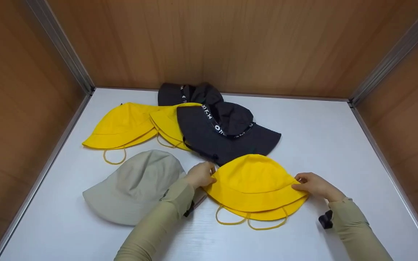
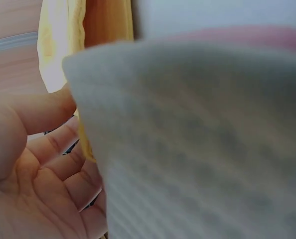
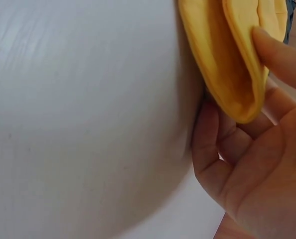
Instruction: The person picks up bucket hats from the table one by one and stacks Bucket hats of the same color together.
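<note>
A yellow hat (image 1: pixel 254 177) with two thin cord loops lies folded at the front centre, between both hands. The left hand (image 1: pixel 200 175) pinches its left brim corner; in the left wrist view that hand (image 2: pixel 43 164) has its thumb against the yellow cloth (image 2: pixel 56 50), with a blurred grey-beige brim (image 2: pixel 198 134) in front. At the right brim corner the right hand (image 1: pixel 316 185) pinches the edge. Seen in the right wrist view, the right hand (image 3: pixel 262 159) has its thumb on top of the yellow brim (image 3: pixel 242 99) and its fingers beneath.
A beige hat (image 1: pixel 140 188) lies at front left, partly under the left forearm. Behind are a dark hat (image 1: pixel 216 141) with a lettered band, another dark hat (image 1: pixel 169 95) and overlapping yellow hats (image 1: pixel 122 125). Wooden panels (image 1: pixel 209 43) enclose the white table (image 1: pixel 321 134).
</note>
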`<act>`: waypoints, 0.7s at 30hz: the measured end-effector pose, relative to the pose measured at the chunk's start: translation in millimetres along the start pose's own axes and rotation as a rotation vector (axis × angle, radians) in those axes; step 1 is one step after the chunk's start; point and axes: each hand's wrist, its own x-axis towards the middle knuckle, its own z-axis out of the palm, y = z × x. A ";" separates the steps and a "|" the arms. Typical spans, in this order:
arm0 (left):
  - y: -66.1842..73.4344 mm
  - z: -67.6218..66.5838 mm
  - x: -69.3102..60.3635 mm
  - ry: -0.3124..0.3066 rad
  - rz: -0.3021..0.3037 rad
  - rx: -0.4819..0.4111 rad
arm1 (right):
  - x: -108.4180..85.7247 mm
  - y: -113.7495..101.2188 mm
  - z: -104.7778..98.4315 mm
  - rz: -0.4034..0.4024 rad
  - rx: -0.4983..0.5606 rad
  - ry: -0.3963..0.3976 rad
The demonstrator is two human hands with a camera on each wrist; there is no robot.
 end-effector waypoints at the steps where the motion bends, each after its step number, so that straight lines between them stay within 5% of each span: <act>1: -0.2 0.5 -0.1 -0.001 -0.001 0.001 | 0.3 0.2 0.2 -0.006 -0.006 -0.003; 15: -1.6 4.7 -3.0 -0.019 0.020 0.039 | -3.0 -0.7 -0.5 -0.103 0.002 -0.035; 21: -0.1 5.2 -5.1 -0.025 0.021 0.037 | -4.6 -1.2 -2.1 -0.076 0.000 -0.050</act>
